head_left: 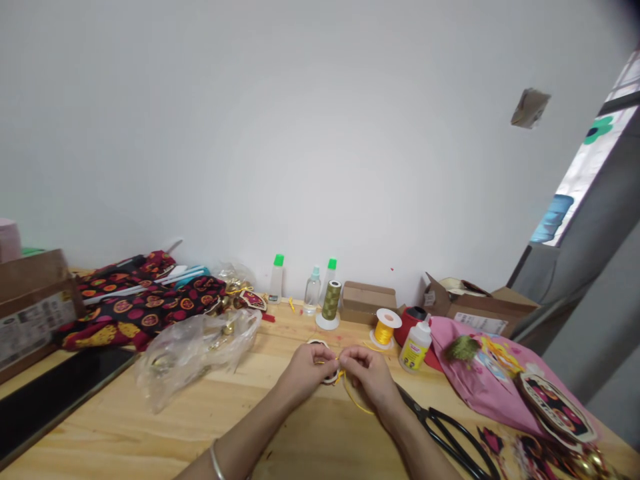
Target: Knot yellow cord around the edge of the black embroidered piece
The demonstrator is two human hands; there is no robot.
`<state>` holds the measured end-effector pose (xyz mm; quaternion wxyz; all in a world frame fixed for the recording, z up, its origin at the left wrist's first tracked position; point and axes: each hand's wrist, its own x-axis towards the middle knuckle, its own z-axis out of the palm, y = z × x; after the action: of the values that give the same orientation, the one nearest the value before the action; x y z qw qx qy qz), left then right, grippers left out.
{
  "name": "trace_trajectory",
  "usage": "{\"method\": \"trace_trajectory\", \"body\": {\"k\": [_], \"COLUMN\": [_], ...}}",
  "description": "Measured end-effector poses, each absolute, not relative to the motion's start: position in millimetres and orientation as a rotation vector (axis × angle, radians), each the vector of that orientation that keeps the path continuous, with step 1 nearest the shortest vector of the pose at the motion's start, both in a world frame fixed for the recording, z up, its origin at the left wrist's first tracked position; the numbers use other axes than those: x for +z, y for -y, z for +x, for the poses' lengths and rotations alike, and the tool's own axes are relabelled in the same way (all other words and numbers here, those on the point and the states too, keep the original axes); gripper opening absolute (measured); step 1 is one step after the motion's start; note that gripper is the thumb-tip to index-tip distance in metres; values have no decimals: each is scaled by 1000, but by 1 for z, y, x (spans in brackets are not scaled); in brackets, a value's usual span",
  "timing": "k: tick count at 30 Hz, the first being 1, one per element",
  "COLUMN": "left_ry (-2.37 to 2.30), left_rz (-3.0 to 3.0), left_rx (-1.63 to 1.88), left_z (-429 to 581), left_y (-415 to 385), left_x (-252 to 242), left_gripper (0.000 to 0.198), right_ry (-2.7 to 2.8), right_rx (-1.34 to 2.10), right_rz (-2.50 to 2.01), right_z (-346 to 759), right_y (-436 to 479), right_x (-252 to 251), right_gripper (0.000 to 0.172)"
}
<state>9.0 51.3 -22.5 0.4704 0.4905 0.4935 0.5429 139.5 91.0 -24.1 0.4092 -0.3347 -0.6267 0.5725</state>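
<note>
My left hand [311, 368] and my right hand [366, 373] meet above the wooden table, thumbs and forefingers pinched on a thin yellow cord [361, 405]. The cord hangs in a loop below my right hand. Behind my left fingers, a small dark patch with a pale rim [318, 343] is partly hidden. Black scissors [453, 433] lie beside my right forearm. A spool of yellow cord [385, 329] stands beyond my right hand, with a white glue bottle [416, 345] to its right.
Crumpled plastic bag [200, 350], patterned fabric [150, 300] and a black slab [60, 393] occupy the left. A green thread cone [331, 301], bottles and a cardboard box [368, 303] line the wall. Pink cloth [470, 380] with patches lies right, near an open box [480, 308].
</note>
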Motion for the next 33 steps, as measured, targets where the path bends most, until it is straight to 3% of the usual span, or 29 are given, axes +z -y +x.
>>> {"method": "trace_trajectory", "body": {"k": [19,33], "left_ry": [-1125,-1272], "left_rz": [1288,1296], "left_rx": [1266,1259], "left_z": [11,13], "left_y": [-47,-46], "left_x": [-16,-17], "left_gripper": [26,25], "right_ry": [1224,1270], "right_rx": [1673,1689], "right_rz": [-632,-558], "right_z": [144,142], "right_y": [-95,-88], "right_x": [-24,-17], "right_gripper": [17,19]}}
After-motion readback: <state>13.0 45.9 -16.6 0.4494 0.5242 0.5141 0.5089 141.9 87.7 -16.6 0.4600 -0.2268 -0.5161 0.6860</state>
